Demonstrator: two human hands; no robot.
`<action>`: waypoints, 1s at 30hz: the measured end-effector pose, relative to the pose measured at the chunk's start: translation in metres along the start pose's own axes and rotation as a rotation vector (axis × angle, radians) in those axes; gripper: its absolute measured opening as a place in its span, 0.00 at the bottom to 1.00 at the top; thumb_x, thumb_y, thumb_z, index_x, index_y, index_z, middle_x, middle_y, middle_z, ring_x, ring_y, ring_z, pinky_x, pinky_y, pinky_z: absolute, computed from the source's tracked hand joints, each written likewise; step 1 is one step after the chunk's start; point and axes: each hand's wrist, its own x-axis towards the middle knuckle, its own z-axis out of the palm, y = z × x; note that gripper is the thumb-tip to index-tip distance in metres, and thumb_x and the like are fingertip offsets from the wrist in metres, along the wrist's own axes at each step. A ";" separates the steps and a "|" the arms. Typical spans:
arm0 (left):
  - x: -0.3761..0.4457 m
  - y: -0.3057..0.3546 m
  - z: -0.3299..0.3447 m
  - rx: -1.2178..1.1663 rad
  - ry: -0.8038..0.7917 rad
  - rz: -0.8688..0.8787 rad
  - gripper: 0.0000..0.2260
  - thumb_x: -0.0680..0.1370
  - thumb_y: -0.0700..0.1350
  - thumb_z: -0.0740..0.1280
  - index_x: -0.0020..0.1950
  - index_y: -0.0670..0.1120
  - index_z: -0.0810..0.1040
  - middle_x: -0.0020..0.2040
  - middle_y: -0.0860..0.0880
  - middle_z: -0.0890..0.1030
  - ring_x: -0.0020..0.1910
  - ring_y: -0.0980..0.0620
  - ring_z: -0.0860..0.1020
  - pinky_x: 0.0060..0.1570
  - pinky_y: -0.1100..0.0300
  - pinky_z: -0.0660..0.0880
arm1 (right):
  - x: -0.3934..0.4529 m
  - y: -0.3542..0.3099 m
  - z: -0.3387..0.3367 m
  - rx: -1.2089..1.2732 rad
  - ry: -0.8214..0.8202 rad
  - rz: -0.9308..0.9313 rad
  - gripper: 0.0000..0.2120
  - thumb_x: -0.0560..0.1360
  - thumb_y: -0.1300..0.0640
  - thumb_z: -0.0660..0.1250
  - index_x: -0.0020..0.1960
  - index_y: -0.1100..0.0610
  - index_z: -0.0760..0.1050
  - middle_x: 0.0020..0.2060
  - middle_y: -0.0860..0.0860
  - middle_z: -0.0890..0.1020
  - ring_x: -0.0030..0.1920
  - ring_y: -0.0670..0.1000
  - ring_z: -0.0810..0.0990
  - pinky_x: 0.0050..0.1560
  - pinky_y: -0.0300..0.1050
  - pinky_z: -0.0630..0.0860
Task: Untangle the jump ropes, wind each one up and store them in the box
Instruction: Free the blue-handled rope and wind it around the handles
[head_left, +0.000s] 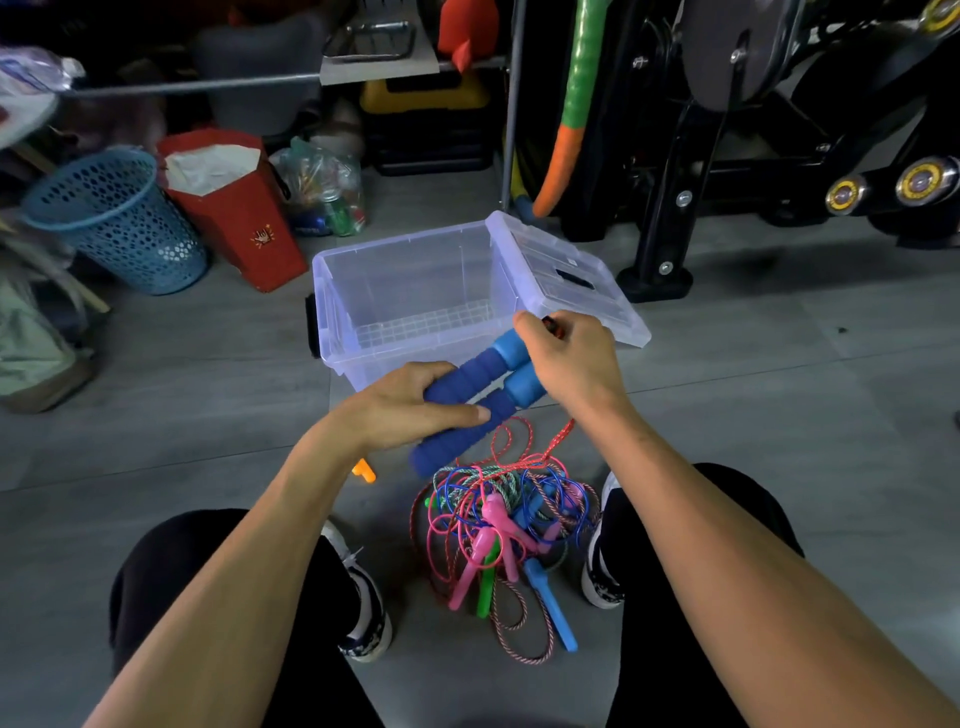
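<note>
The left hand grips two dark blue ribbed foam jump-rope handles held side by side, while the right hand curls over their lighter blue end caps and pinches a thin red-and-white cord that trails down from it. Just beyond both hands, a clear plastic storage box stands open on the grey floor, its clear lid leaning at its right side. Below the hands, between the person's shoes, lies a tangled heap of coloured jump ropes with pink, green and blue plastic handles.

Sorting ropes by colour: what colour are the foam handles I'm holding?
Dark blue foam handles with lighter blue caps, clearest in the head view.
</note>
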 end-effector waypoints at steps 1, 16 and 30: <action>0.001 -0.002 0.002 0.171 0.094 0.054 0.20 0.64 0.59 0.74 0.52 0.53 0.77 0.45 0.53 0.80 0.45 0.52 0.77 0.47 0.57 0.74 | 0.001 0.000 -0.002 -0.013 0.022 0.047 0.21 0.73 0.45 0.65 0.28 0.56 0.65 0.23 0.46 0.69 0.24 0.45 0.66 0.24 0.36 0.62; 0.002 0.006 0.030 0.932 0.561 0.116 0.37 0.69 0.55 0.66 0.75 0.42 0.61 0.60 0.46 0.77 0.57 0.44 0.75 0.54 0.52 0.69 | 0.009 0.003 -0.006 0.057 -0.122 0.240 0.22 0.73 0.42 0.60 0.45 0.63 0.76 0.34 0.53 0.77 0.31 0.53 0.73 0.34 0.43 0.70; 0.013 -0.007 0.031 0.950 0.851 0.528 0.21 0.77 0.47 0.63 0.70 0.48 0.74 0.70 0.38 0.71 0.67 0.35 0.70 0.68 0.35 0.61 | 0.016 0.006 -0.017 0.303 -0.140 0.313 0.20 0.72 0.36 0.66 0.39 0.53 0.74 0.26 0.47 0.67 0.22 0.46 0.62 0.23 0.36 0.58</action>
